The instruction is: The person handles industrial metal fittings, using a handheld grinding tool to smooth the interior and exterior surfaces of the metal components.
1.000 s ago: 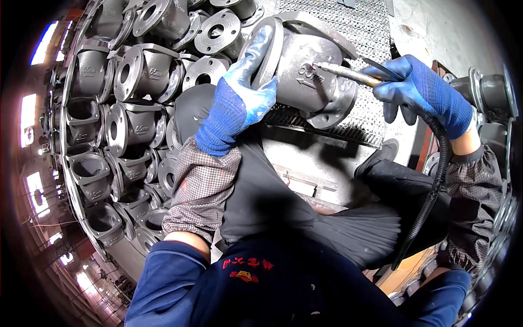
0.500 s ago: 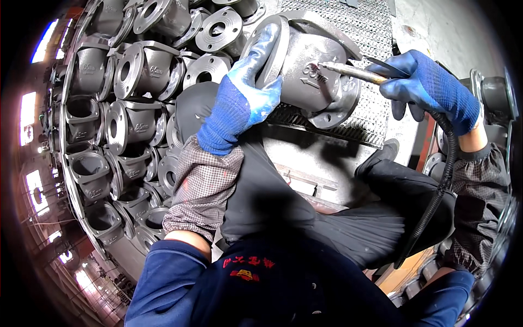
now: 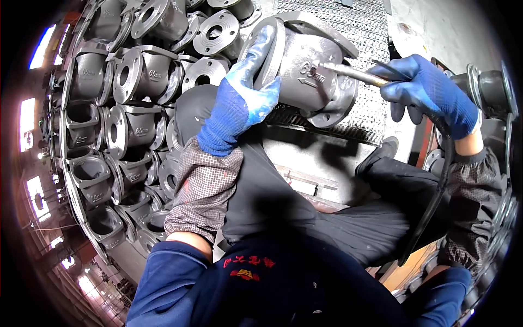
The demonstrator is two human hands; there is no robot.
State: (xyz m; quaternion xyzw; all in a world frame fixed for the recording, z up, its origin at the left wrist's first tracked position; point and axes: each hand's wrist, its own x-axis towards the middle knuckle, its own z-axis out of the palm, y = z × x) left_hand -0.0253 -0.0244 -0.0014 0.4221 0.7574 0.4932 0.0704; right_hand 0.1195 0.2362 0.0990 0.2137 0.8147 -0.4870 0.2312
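A grey cast-iron valve body (image 3: 302, 52) with flanged ends lies tilted on a perforated metal grating (image 3: 373, 38). Raised marks and an arrow show on its side. My left hand (image 3: 242, 95), in a blue coated glove, is closed on the rim of its left flange, thumb against the body. In my right hand (image 3: 427, 90), also gloved, is a slim air tool (image 3: 357, 73) with a metal tip and a lever. That tip is at the raised marks, with a slight blur; whether it touches them I cannot tell. A black hose (image 3: 444, 169) trails from the tool past my right forearm.
Many similar castings (image 3: 139, 73) are stacked in rows on the left, close to my left arm. More flanged castings (image 3: 493, 90) stand at the far right. My legs (image 3: 272, 191) straddle the space below the grating, and a wooden board (image 3: 406, 272) lies at lower right.
The tool's tip has shifted slightly along the raised marks, and my right hand has moved a little down. The hose has swung slightly. My left hand keeps its hold on the valve body.
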